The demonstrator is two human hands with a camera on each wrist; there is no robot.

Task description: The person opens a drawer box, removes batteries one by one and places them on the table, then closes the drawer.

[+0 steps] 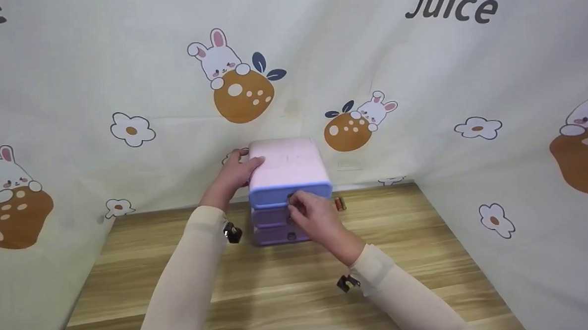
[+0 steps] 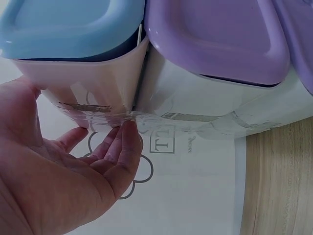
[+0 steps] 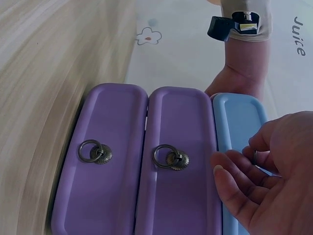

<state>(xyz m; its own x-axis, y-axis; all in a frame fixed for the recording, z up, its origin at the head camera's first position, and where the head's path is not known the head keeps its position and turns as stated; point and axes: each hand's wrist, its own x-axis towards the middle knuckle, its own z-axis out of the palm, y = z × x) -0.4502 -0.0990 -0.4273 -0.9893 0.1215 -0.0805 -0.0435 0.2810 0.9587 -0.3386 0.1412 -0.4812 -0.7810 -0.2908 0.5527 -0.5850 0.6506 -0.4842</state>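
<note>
A small three-drawer cabinet [image 1: 289, 165] with a pink top stands on the wooden table. Its top drawer [image 1: 268, 198] has a blue front and sits slightly out at one edge in the left wrist view; the two lower fronts [image 3: 181, 200] are purple with metal ring pulls. My left hand [image 1: 237, 171] holds the cabinet's upper left edge, thumb on top and fingers [image 2: 128, 147] against the side. In front of the blue drawer, my right hand [image 1: 318, 217] pinches its ring pull [image 3: 255, 156], which the fingers mostly hide.
Right of the cabinet lie small red cylinders [image 1: 340, 203], perhaps batteries. A printed cloth [image 1: 160, 66] with rabbits and flowers hangs behind and along both sides. Bare wooden tabletop [image 1: 280, 294] extends in front of the cabinet.
</note>
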